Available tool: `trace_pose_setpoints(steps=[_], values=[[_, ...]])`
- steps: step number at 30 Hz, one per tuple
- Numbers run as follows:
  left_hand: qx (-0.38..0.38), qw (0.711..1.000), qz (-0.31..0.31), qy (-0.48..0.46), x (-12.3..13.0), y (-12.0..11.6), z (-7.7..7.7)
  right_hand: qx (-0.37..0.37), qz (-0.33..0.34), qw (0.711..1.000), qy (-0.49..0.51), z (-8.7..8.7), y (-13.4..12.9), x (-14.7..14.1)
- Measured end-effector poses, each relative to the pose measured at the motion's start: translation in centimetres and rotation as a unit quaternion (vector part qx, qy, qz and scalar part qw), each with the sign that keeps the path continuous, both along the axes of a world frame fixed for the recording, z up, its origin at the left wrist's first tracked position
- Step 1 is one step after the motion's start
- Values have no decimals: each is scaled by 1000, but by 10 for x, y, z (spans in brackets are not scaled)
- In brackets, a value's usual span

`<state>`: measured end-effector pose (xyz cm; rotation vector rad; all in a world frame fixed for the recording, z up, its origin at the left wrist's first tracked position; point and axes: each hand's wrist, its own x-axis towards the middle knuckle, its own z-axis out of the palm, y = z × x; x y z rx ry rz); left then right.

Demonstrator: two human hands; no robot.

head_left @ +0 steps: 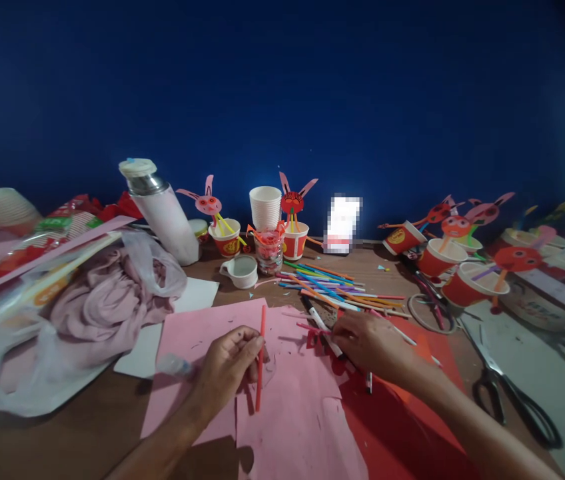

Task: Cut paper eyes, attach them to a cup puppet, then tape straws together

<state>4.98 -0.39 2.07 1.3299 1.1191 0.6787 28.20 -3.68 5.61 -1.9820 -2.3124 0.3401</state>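
Observation:
My left hand (235, 360) pinches a thin orange-red straw (261, 360) between thumb and fingers, holding it nearly upright above pink paper sheets (292, 413). To the right, my right hand (365, 337) reaches down with its fingers curled together, beside small red paper scraps (315, 340). Its fingertips are partly hidden, so what they hold, if anything, cannot be made out. A white marker (320, 321) lies just left of that hand. Behind it is a loose pile of coloured straws (332, 283). Red paper (392, 427) lies under my right forearm.
Scissors (492, 373) lie at the right, near several red cups (442, 257) with paper faces on straws. A pale flask (162, 217), stacked paper cups (265, 207), a white mug (241, 272) and a phone (342, 227) stand at the back. A plastic bag (82, 373) with cloth fills the left.

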Motion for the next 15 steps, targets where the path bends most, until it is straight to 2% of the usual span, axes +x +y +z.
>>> trace_pose_setpoints(steps=[3,5,7,10,15], values=[[-38,999,2,-32,4,-2,1,-18,-47,982,182,-1,-5,9],[-62,997,-5,-40,7,-3,4,-54,-69,940,331,-6,-8,14],[-80,996,-15,-40,10,-4,6,-92,-86,883,453,-13,-9,16],[-81,996,-23,-40,15,-3,5,-113,-102,833,532,-25,-10,17],[-12,997,-58,-45,34,6,-4,-113,-94,796,588,-37,-12,19]])
